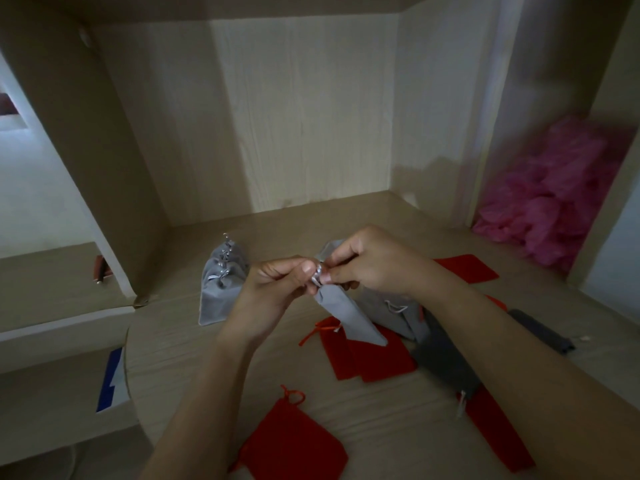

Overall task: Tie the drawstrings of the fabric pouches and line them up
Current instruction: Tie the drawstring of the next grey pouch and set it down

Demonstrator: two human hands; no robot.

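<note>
At the centre of the frame a soft, velvety grey pouch [346, 317] hangs tapering from its gathered neck, held above the desk. The left hand [273, 289] and the right hand [370, 268] both pinch its shiny silver drawstring [318, 274] between thumb and curled fingers. Left of it, tied grey pouches [221, 285] lie in an overlapping row. Flat red pouches [367, 358] and a dark grey pouch [446, 362] lie scattered on the pale wood-grain desk [207, 358]. Crinkled pink material [561, 199] fills the upper right.
</note>
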